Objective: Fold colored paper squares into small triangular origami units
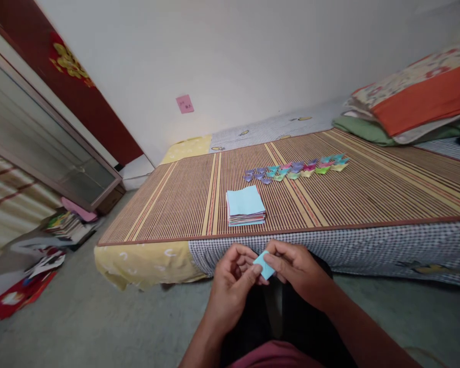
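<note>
Between my two hands is a small folded piece of light blue paper (265,266), held just in front of the bed's edge. My left hand (233,281) pinches its left corner, thumb on top. From the other side my right hand (297,268) grips the upper right part, its thumb also lying on the paper. Beyond the hands, a stack of square paper sheets (246,202) with a light blue one on top sits on the striped mat. Farther back lie several rows of small folded paper pieces (295,170) in purple, blue, pink, green and yellow.
A striped bamboo mat (176,204) covers the bed, over a checked and yellow sheet (149,260). Folded bedding (421,97) is piled at the right. A pink note (184,104) is on the wall. Papers and books (67,225) lie near the cabinet at left.
</note>
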`<state>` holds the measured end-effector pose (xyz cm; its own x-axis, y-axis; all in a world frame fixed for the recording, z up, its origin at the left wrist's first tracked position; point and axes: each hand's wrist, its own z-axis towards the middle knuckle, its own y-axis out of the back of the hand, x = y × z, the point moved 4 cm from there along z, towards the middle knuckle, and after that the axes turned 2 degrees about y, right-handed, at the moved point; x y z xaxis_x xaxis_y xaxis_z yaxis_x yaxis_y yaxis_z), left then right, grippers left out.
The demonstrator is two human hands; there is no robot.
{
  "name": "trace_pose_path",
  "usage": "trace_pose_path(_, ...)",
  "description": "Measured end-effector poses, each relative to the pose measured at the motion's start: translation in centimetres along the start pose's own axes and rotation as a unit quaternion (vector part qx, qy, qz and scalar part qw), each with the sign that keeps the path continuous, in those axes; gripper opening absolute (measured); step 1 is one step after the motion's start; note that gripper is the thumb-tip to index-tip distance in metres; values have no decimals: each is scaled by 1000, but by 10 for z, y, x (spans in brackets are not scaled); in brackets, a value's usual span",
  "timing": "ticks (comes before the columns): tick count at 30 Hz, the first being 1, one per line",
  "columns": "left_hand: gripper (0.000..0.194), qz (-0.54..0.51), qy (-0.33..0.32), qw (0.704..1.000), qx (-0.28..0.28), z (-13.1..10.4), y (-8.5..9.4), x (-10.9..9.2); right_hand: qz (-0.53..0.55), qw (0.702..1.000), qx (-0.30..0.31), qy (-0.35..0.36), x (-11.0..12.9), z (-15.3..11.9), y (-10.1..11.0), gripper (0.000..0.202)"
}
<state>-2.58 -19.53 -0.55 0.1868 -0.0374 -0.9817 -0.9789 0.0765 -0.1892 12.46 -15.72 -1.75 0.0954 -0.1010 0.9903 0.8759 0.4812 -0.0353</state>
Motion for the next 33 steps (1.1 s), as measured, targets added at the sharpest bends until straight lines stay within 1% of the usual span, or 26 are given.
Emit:
trace_pose_path(2, 29, 1, -8, 1000, -14, -1, 0, 3, 39, 999, -34, 7, -3, 0, 0, 29)
trace_pose_path(4, 28, 4, -27, 999, -46, -2, 1, 4, 60, 994, -89, 30, -4, -1, 2, 24)
trace_pose_path(6, 25, 11, -44, 996, -72, -3, 3, 4, 49, 990, -124, 54, -3, -6, 4, 18)
trace_pose_path(7, 23, 15, -52, 995, -80, -3, 3, 3, 35, 989, -129, 65, -2, -8, 4, 15)
trace_pose_path(12, 19, 10, -68, 993, -91, -4, 3, 3, -58, 982, -134, 121, 5, -16, 3, 6)
trace_pose_path(15, 18, 8, -65, 994, -84, -4, 3, 4, -86, 976, -135, 148, 10, -16, 4, 7)
trace_pose_path(19, 19, 13, -60, 997, -40, -5, 4, 3, -90, 977, -117, 155, 11, -14, 5, 18)
trace_pose_path(21, 20, 9, -61, 998, -24, -4, 4, 1, -78, 978, -110, 156, 10, -13, 6, 20)
trace_pose_path(25, 17, 10, -70, 997, -37, -4, 6, 0, -73, 976, -111, 170, 12, -13, 7, 17)
trace_pose_path(29, 11, 61, -90, 993, -46, -6, 7, -1, -89, 969, -109, 202, 17, -14, 6, 13)
trace_pose_path(33, 5, 133, -141, 980, -50, -8, 7, -5, -101, 963, -105, 227, 20, -13, 6, 13)
